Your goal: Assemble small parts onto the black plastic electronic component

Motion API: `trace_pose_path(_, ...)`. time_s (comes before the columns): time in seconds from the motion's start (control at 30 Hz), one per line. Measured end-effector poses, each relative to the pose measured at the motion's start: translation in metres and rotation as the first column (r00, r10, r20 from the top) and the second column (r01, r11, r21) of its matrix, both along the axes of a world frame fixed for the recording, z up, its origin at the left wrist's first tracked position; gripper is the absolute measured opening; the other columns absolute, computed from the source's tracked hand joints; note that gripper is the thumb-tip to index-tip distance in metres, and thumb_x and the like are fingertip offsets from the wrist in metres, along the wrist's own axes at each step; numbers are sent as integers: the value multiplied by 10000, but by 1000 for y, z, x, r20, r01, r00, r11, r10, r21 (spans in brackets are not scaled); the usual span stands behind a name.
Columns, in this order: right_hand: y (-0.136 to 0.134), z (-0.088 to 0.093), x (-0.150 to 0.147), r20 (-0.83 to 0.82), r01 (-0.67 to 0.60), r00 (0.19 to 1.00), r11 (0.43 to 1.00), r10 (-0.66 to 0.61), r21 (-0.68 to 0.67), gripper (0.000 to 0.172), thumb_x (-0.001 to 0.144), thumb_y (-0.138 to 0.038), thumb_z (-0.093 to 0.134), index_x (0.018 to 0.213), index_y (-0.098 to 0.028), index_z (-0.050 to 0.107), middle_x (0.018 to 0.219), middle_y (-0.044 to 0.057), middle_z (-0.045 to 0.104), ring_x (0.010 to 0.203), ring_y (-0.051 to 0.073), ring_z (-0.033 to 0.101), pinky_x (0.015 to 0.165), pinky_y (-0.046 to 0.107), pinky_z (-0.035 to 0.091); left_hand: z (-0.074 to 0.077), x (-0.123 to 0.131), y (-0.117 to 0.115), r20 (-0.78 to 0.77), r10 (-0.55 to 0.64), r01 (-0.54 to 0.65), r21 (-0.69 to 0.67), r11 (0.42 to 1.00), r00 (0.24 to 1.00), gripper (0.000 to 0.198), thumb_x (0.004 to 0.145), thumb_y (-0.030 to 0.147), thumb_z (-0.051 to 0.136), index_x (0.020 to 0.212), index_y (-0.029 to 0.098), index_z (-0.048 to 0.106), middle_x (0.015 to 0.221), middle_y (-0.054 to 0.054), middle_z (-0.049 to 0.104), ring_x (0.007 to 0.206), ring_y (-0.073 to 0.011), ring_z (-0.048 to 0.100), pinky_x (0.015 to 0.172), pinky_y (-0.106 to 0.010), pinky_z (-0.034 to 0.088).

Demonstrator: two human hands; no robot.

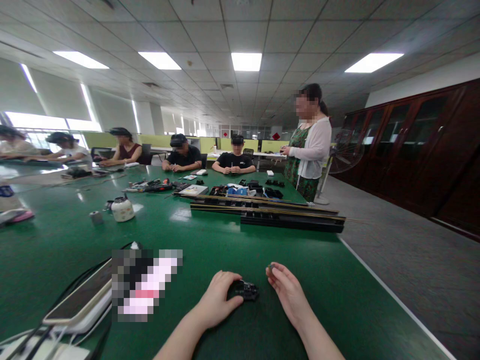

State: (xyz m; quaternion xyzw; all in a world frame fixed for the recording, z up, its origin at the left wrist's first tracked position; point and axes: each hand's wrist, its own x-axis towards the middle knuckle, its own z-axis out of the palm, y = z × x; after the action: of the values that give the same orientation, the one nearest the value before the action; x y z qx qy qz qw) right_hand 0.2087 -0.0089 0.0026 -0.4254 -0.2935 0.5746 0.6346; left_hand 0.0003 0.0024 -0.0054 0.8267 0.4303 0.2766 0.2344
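Observation:
My left hand (219, 297) rests on the green table (210, 240) near its front edge, its fingers closed round a small black part (245, 290) that lies on the tabletop. Just to the right, my right hand (287, 292) pinches a tiny dark piece (271, 267) between thumb and fingertips, held a little above the table and close to the black part.
A phone (80, 300) on a white box with cables lies at the front left. A white jar (122, 208) and long black rails (277, 212) lie farther back. Several people sit at the far side; one person (309, 145) stands at the right corner.

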Motion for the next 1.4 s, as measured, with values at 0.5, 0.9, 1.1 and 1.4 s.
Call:
trace_pose_path(0.5, 3, -3, 1, -39, -3, 999, 1000, 3, -3, 308, 544, -331, 776, 797, -200, 658, 787, 15, 682, 810, 180, 620, 747, 295, 453, -1, 0, 1, 8, -2, 1, 10, 1000, 1000, 346, 695, 210, 612, 1031, 224, 530, 1020, -31, 576, 975, -208, 487, 905, -352, 353)
trace_pose_path(0.9, 3, -4, 1, -53, -20, 998, 1000, 20, -10, 307, 540, -333, 783, 794, -208, 664, 783, 3, 686, 805, 152, 611, 741, 257, 445, 0, 1, 1, 10, 3, -3, -5, 1000, 1000, 346, 694, 208, 607, 1031, 224, 531, 1006, -30, 575, 970, -206, 488, 898, -347, 361)
trace_pose_path(1.1, 3, -7, 2, -54, 4, 999, 1000, -4, 2, 309, 535, -335, 786, 789, -205, 667, 778, 12, 683, 792, 170, 617, 733, 288, 452, -4, 0, 1, 18, 8, -8, 5, 1000, 1000, 356, 694, 225, 610, 1041, 230, 531, 1029, -28, 578, 989, -209, 481, 917, -355, 342)
trace_pose_path(1.4, 4, -6, 2, -58, -12, 998, 1000, 12, 1, 301, 546, -331, 782, 794, -205, 668, 781, 8, 679, 797, 156, 612, 733, 269, 447, -2, 0, 2, 22, 0, 0, -1, 1000, 1000, 344, 696, 210, 605, 1032, 226, 532, 1022, -30, 575, 978, -210, 479, 902, -352, 354)
